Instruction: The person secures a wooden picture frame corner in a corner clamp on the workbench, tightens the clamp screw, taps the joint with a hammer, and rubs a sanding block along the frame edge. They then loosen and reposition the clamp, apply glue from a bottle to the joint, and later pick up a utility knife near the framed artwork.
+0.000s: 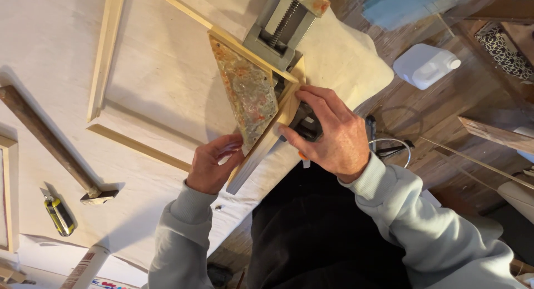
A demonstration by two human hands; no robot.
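Head view: a person's right hand (328, 134) closes over the dark handle (306, 125) of a grey metal corner clamp (281, 30), while the left hand (214, 162) pinches a pale, smooth wooden frame strip (258, 155). Just above both hands, the clamp's mottled triangular plate (247, 91) pins the frame corner on a cream cloth-covered table (50, 55).

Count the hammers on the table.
1. The hammer lies at the table's left side, handle running up-left, head beside a yellow tool. More could lie outside the frame.
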